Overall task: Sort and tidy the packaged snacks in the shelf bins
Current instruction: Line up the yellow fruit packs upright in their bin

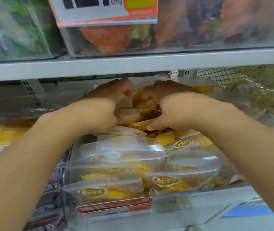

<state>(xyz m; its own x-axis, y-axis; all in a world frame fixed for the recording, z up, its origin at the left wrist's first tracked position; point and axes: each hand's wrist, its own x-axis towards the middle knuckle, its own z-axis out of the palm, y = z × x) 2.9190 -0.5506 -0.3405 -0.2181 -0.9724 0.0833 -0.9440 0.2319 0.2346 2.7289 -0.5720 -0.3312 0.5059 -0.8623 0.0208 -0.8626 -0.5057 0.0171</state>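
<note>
So we've got both hands deep at the back of the clear bin (pixel 199 189) on the middle shelf, under the shelf board (pixel 133 64) above. Our left hand (pixel 106 104) is curled around the top edges of some snack packs (pixel 143 105), fingers clamped on the plastic. Our right hand (pixel 169 105) is doing the same from the other side, thumb pressed onto a pack just below. Both are clearly gripping, not loose.

The yellow dried-fruit packs fill this bin front to back, with the front ones (pixel 109 192) lying slanted against the bin wall, right behind the orange price tag (pixel 114 207).

What could go wrong? Probably this: the packs are slick and stacked loosely, so if we tug the back bunch forward, the front ones could slide over the rim and drop. There's also little room under the shelf board, so lifting a handful likely means scraping knuckles or snagging a pack. And squeezing too hard might crease the bags or crush the fruit.
</note>
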